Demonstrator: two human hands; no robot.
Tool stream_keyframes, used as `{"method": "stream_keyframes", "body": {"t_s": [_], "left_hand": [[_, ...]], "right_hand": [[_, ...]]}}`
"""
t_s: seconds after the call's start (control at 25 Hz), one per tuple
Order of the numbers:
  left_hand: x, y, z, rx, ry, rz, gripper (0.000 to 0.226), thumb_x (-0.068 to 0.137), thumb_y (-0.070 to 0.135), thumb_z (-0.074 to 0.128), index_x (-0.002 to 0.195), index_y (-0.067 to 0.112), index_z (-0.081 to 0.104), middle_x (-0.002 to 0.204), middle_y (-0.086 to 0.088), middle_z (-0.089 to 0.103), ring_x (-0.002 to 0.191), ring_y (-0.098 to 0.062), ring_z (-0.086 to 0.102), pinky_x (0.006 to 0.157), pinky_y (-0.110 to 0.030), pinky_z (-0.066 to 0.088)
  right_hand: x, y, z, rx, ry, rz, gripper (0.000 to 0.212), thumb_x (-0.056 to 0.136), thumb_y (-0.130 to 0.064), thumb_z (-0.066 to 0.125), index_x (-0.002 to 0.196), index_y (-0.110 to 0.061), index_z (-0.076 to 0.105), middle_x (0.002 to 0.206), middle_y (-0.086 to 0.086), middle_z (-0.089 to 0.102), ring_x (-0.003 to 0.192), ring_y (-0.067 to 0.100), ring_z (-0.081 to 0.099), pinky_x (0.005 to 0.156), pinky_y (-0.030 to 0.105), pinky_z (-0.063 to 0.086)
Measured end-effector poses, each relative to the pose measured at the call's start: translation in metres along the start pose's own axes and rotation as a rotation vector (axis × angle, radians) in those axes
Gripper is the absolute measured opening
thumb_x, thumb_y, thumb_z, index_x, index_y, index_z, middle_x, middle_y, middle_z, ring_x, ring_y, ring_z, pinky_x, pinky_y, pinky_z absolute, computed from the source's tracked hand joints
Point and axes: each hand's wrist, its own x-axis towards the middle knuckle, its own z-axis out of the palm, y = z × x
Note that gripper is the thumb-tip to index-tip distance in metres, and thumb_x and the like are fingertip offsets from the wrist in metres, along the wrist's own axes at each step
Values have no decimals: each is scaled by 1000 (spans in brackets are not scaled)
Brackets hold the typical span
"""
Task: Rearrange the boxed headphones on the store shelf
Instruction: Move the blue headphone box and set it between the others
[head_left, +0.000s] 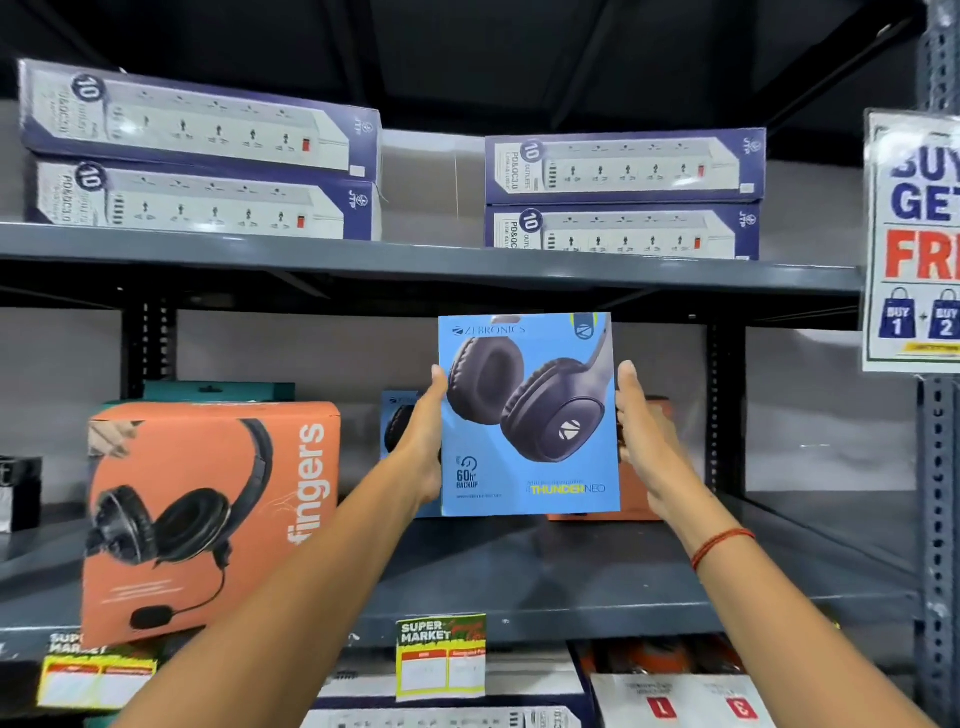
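A blue headphone box (530, 415) marked Zebronics Thunder Neo is held upright above the middle shelf (519, 571), front face toward me. My left hand (423, 441) grips its left edge and my right hand (641, 441) presses on its right edge. Behind the left hand, a second blue headphone box (397, 415) stands at the back of the shelf. An orange box (636, 493) peeks out behind the held one on the right. A large orange headphone box (208, 514) marked fingers stands tilted at the shelf's front left.
Stacked power-strip boxes (197, 150) (623, 192) fill the upper shelf. A promotion sign (914, 239) hangs on the right upright. Price tags (441, 654) hang from the shelf edge. More boxes (670, 696) sit on the shelf below. A dark box (21, 488) is at far left.
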Motion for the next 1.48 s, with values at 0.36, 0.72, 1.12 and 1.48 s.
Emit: {"method": "stream_keyframes", "body": {"t_s": [0.36, 0.72, 1.12, 1.48], "left_hand": [[20, -46, -34, -1, 302, 34, 52, 98, 56, 30, 122, 24, 62, 111, -10, 75, 95, -32, 72, 84, -46, 58], [61, -62, -66, 17, 554, 72, 52, 99, 58, 33, 140, 30, 49, 141, -4, 56, 123, -28, 53, 91, -34, 38], [68, -77, -58, 414, 647, 376, 57, 105, 42, 29, 156, 28, 10, 165, 0, 15, 150, -23, 15, 121, -45, 13], [-19, 46, 12, 330, 401, 777, 65, 104, 44, 33, 157, 17, 7, 166, 1, 4, 151, -11, 5, 123, -42, 5]], "right_hand": [[8, 69, 58, 57, -153, 85, 84, 75, -88, 30, 128, -32, 61, 136, -2, 61, 122, 21, 56, 105, 46, 43], [34, 105, 102, 154, -438, 69, 42, 81, -80, 36, 119, -62, 46, 141, -25, 45, 126, -2, 44, 112, 32, 30], [46, 114, 109, 157, -413, 91, 65, 86, -79, 31, 145, -53, 30, 156, -22, 29, 138, 3, 32, 115, 33, 19], [32, -24, 108, 450, -195, -247, 73, 92, -65, 34, 155, -31, 19, 163, -14, 17, 145, 0, 16, 119, 30, 12]]}}
